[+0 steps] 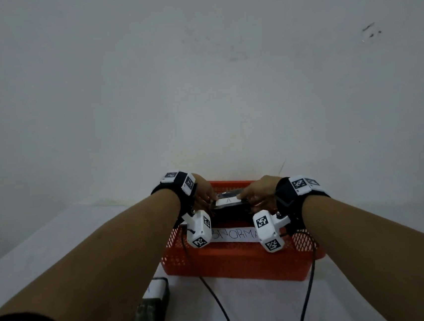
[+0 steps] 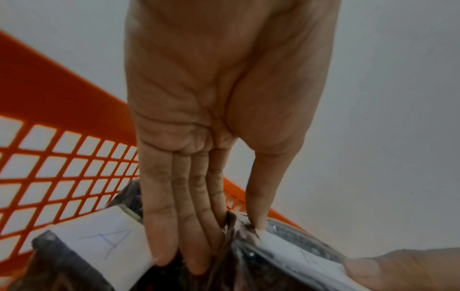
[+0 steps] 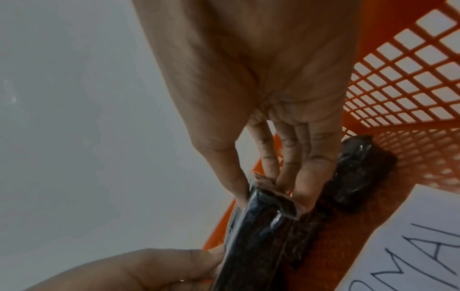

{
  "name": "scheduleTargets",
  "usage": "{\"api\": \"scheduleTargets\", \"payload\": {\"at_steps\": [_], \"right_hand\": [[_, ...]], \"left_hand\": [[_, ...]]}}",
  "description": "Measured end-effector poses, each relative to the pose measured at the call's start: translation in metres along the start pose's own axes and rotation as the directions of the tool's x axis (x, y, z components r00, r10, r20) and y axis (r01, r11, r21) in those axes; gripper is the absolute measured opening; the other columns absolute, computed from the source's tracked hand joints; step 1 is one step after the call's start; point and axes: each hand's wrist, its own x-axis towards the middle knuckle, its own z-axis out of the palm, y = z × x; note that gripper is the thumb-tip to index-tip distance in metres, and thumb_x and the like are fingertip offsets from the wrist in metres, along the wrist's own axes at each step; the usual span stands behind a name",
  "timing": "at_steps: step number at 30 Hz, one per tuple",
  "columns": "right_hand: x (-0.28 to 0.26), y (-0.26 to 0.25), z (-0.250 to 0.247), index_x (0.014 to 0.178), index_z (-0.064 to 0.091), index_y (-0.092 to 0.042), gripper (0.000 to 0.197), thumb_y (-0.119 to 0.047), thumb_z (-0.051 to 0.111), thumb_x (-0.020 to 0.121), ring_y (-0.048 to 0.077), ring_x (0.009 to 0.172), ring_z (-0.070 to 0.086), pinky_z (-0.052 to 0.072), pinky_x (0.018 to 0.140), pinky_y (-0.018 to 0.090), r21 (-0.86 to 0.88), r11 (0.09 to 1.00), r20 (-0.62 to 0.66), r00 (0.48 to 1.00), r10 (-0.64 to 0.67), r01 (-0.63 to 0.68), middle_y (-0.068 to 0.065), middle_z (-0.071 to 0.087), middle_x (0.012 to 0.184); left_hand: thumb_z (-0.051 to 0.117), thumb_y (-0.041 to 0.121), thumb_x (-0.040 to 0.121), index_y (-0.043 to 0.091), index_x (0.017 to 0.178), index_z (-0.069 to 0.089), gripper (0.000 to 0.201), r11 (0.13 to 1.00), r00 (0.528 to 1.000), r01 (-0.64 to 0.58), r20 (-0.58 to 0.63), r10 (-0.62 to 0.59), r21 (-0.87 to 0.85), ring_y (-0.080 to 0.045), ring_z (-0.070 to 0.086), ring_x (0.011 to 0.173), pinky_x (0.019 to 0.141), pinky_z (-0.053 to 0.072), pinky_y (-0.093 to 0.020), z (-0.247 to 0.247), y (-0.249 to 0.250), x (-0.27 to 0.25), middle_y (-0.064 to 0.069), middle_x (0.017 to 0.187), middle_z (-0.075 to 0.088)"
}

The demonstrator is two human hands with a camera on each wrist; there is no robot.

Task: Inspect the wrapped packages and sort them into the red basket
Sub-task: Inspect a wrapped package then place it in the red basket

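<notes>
your bare arms reach out over the white table (image 1: 259, 311). a dark wrapped package with a white label (image 1: 152, 304) lies on it, near your left arm. your left hand (image 1: 203, 192) and right hand (image 1: 256, 191) each pinch one end of a black plastic-wrapped package with a white paper label (image 1: 229, 202), thumb on one side and fingers on the other. you hold it over the red plastic mesh basket (image 1: 241, 261). another black wrapped package (image 3: 353, 173) lies inside, beside a white paper sign (image 1: 235, 235).
</notes>
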Motion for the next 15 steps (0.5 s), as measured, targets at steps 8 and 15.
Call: {"api": "scheduleTargets", "payload": {"at_steps": [8,15], "right_hand": [[0.008,0.005,-0.003,0.089,0.059,-0.010,0.028,-0.031,0.078,0.093,0.021,0.080,0.057,0.046,0.083,0.035,-0.062,0.997,0.141,0.988,0.064,-0.056,0.008,0.065,0.091],[0.008,0.007,-0.005,0.111,0.064,-0.009,0.040,-0.039,0.081,0.089,0.029,0.118,0.067,0.053,0.097,0.039,-0.144,0.988,0.155,0.985,0.068,-0.046,0.014,0.071,0.123]], "left_hand": [[0.060,0.013,0.102,-0.002,0.127,0.064,0.029,0.999,1.000,-0.009,0.030,0.008,0.035,-0.022,0.069,0.068,0.106,0.053,-0.041,0.002,0.006,-0.001,-0.021,0.119,0.073],[0.067,0.016,0.099,0.003,0.097,0.068,0.013,0.991,0.996,0.024,0.080,-0.035,0.129,-0.023,0.073,0.080,0.101,0.052,-0.043,-0.006,0.004,-0.009,-0.009,0.079,0.077]]}}
